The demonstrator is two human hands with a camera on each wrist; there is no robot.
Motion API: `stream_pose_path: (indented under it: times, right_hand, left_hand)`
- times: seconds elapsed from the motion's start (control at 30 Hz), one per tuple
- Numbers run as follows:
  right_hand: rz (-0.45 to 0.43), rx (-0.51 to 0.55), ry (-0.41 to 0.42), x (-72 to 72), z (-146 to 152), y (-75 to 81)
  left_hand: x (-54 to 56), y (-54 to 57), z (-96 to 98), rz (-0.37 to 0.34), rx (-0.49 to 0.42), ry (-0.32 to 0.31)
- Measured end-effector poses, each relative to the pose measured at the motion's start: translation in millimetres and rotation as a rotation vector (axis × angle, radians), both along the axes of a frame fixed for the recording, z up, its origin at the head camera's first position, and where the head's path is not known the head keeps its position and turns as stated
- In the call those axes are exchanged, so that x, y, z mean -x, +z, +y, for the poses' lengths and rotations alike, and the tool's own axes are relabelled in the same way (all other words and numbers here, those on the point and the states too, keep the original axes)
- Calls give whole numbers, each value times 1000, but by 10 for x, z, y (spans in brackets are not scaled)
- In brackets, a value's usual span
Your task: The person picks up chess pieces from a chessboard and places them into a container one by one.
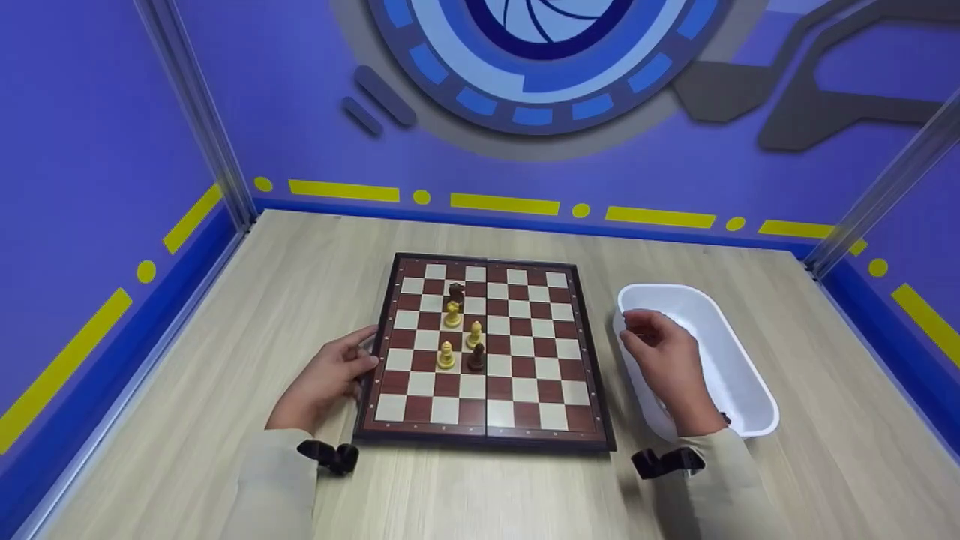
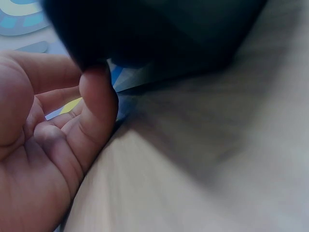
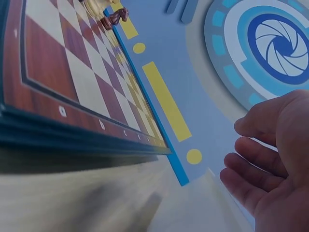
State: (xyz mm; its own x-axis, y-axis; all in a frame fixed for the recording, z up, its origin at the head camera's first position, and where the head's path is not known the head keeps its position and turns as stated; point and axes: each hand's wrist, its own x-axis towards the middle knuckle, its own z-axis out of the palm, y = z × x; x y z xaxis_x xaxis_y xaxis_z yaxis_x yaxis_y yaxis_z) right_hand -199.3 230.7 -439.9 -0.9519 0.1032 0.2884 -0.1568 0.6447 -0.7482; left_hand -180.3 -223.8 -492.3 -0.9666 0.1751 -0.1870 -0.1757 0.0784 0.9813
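Nearest us, two sleeves [image 1: 274, 487], and out from them come the hands. The left hand [image 1: 326, 379] sits at the board's 9 o'clock, thumb and fingertips touching the dark edge; whether it truly grips, I can't tell. Over at 3 o'clock, the right hand [image 1: 667, 367] hovers above the tray, fingers loosely bent, released, with nothing visible in it.

Between them lies the chessboard [image 1: 538, 390], flat on the wooden table [image 1: 465, 495], near-square, its centre seam pointing from 6 up to 12. The letters a, b, c run away along its right-hand rim.

Five pieces, all upright! From the board's middle: a round-topped cream piece [image 1: 446, 355] at 8, a dark brown piece [image 1: 477, 358] at 7, the slim cream piece [image 1: 475, 335] at 9, a crowned cream piece [image 1: 452, 315] at 10, and deepest, the dark knight [image 1: 456, 291] towards 11.

Off to the right, the white tray [image 1: 739, 360] angles its long axis from 11 to 5, something small and dark peeping out by the wrist. Beyond everything, the purple wall [image 1: 300, 142].
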Motion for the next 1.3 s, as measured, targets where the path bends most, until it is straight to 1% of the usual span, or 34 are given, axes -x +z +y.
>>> stream_pose_path:
  times: [0.1,0.43,0.63,0.8,1.07,1.3]
  right_hand:
    - [2,7,13,0,-43,-6]
    - [-36,33,31,-12,-192,-5]
    - [-33,42,60,-9,-277,-1]
    - [-34,40,83,-2,-357,-14]
    - [-47,81,104,5,-488,-46]
    - [-20,65,135,9,-588,-78]
  left_hand:
    - [6,-9,4,-8,-6,4]
    - [6,-10,-4,-6,-1,5]
    - [7,-10,-14,4,10,-9]
    - [4,-7,-3,2,5,-5]
    - [18,-17,-19,24,17,-39]
    - [13,-26,-42,31,27,-54]
